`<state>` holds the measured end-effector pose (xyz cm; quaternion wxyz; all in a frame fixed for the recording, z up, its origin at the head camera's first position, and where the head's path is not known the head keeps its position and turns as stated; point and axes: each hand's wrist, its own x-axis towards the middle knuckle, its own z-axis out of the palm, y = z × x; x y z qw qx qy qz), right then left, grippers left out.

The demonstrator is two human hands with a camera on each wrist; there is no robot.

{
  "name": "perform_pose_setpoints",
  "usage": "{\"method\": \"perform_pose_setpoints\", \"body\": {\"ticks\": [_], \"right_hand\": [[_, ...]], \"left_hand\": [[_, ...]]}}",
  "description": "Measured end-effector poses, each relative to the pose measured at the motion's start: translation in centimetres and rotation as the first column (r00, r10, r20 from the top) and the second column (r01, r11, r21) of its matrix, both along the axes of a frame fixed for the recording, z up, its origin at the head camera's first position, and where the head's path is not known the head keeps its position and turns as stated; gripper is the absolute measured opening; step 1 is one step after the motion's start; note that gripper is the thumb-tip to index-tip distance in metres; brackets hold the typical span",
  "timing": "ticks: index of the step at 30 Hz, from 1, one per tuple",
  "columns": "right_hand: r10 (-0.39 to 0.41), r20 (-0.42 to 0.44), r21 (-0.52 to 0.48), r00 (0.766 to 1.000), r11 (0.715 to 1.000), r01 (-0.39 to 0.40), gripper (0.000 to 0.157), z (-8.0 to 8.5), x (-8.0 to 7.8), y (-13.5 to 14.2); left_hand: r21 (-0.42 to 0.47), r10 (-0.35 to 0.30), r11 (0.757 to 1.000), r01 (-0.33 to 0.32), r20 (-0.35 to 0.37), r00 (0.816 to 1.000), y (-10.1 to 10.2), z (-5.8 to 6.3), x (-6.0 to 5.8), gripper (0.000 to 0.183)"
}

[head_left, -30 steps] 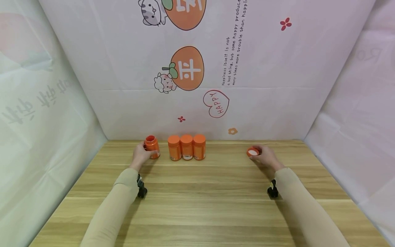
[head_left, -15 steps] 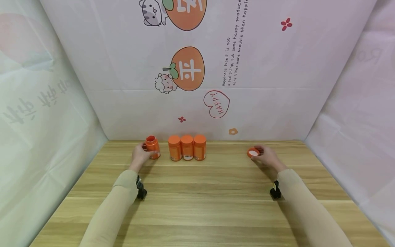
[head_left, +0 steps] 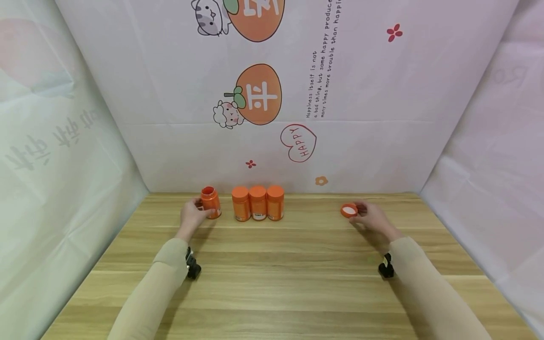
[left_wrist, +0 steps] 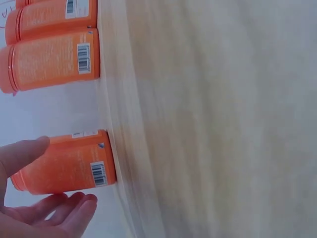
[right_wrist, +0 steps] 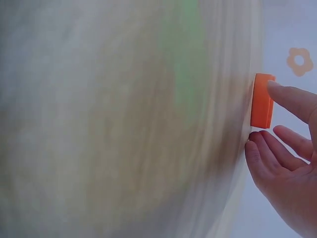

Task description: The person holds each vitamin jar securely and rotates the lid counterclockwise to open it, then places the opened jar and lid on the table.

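An uncapped orange bottle [head_left: 211,208] stands upright at the back left of the wooden table, its mouth facing up. My left hand [head_left: 192,218] is around its left side. In the left wrist view the thumb [left_wrist: 29,150] overlaps the bottle and the loose fingers [left_wrist: 74,210] lie just beyond its other side. Far to the right, an orange lid [head_left: 349,210] lies on the table with its white inside up. Beside it is my right hand [head_left: 375,218], fingers relaxed and spread. In the right wrist view the thumb tip [right_wrist: 277,89] overlaps the lid's edge.
Three capped orange bottles [head_left: 258,203] stand side by side to the right of the uncapped one. A white printed sheet [head_left: 361,156] rises right behind the table [head_left: 272,274], and white sheets flank both sides.
My left hand has eased slightly left, its thumb drawing back along the bottle. My right hand has shifted a little right, away from the lid. Bottle and lid stay in place.
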<state>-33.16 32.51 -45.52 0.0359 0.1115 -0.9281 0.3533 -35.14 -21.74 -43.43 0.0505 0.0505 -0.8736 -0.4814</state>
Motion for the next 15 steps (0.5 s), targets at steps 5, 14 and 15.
{"method": "perform_pose_setpoints", "body": {"ticks": [5, 14, 15], "right_hand": [[0.005, -0.01, 0.02, 1.0, 1.0, -0.005, 0.061, 0.1, 0.4, 0.2], [0.01, -0.011, 0.072, 1.0, 0.997, -0.009, 0.052, 0.7, 1.9, 0.2], [0.007, -0.01, 0.082, 1.0, 0.997, -0.006, 0.053, 0.8, 2.1, 0.1]], "left_hand": [[-0.014, 0.033, 0.999, -0.032, 0.033, 0.999, 0.3, 0.2, 0.8, 0.06], [-0.088, 0.053, 0.995, -0.047, 0.063, 0.997, 0.2, 0.5, 1.6, 0.06], [-0.104, 0.052, 0.993, -0.046, 0.06, 0.997, 0.2, 0.5, 1.7, 0.059]]}}
